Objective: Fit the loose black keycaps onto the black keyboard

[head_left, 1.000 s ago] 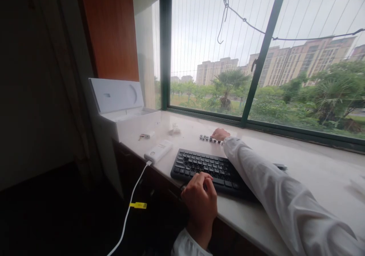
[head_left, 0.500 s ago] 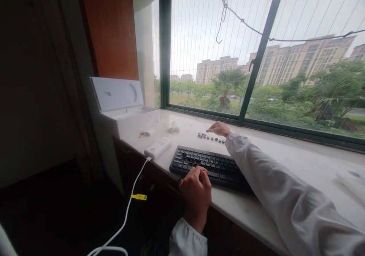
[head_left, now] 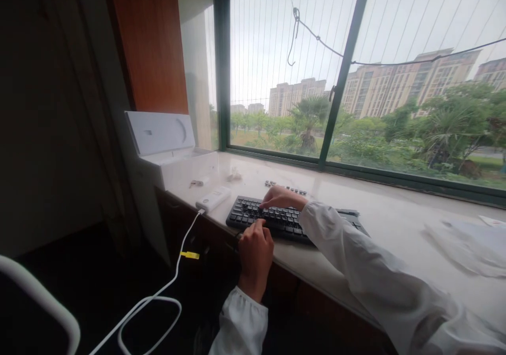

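Observation:
A black keyboard (head_left: 253, 212) lies on the pale stone window ledge (head_left: 387, 223). My left hand (head_left: 256, 244) is curled round the keyboard's front edge, fingers closed on it. My right hand (head_left: 282, 198) hovers low over the keyboard's upper rows, its fingers pressed together with the tips down on the keys; what they pinch is too small to make out. Just behind the keyboard lies a short row of loose keycaps (head_left: 290, 189), apart from the right hand. Both arms wear white sleeves.
A white power bank (head_left: 213, 198) with a white cable (head_left: 174, 276) lies left of the keyboard. Behind it are an open white box (head_left: 169, 149), a small white fob (head_left: 197, 182) and a crumpled scrap (head_left: 234, 174). Papers (head_left: 466, 239) lie far right. A white chair rail (head_left: 35, 297) is lower left.
My right hand has drawn back from the row of keycaps and come down onto the keyboard's keys. The left hand stays on the keyboard's front edge. The view has shifted.

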A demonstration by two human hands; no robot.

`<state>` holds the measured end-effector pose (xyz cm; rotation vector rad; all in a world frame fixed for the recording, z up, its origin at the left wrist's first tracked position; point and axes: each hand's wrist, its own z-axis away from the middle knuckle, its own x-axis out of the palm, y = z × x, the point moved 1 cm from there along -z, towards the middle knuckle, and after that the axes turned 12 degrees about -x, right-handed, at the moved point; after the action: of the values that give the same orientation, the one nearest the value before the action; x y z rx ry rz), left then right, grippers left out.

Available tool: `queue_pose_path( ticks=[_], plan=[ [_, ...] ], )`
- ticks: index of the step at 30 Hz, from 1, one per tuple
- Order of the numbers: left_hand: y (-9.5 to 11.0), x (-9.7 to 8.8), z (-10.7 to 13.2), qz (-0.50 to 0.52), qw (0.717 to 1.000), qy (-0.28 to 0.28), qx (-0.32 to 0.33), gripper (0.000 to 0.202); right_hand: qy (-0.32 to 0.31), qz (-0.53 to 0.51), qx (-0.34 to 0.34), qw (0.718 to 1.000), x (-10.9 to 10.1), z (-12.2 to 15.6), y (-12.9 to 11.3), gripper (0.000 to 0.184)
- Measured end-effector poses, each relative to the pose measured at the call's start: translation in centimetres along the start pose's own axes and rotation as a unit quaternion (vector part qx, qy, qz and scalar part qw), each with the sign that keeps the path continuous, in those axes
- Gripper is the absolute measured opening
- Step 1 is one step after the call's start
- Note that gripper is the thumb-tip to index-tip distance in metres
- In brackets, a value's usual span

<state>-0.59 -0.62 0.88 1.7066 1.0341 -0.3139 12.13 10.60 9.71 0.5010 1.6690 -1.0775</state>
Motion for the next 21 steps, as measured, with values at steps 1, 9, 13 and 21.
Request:
queue_pose_path(
  ticks=[1,9,13,21],
  plan=[
    [0.0,0.0,0.0,-0.018,1.000,0.004,-0.011,0.034,-0.006,-0.003,-0.002,1.000,0.1,0.2,-0.2,0.041],
    [0.2,0.0,-0.4,-0.110,0.993,-0.009,-0.035,0.046,-0.014,-0.001,-0.003,1.000,1.0,-0.5,0.8,0.032],
    [0.3,0.0,-0.4,-0.121,0.992,-0.022,-0.020,0.047,-0.014,0.014,-0.003,1.000,1.4,-0.6,0.8,0.031],
    [0.2,0.0,-0.5,-0.143,0.989,-0.035,-0.010,0.047,0.008,0.036,0.015,0.999,1.5,-0.5,0.3,0.030]
  ],
)
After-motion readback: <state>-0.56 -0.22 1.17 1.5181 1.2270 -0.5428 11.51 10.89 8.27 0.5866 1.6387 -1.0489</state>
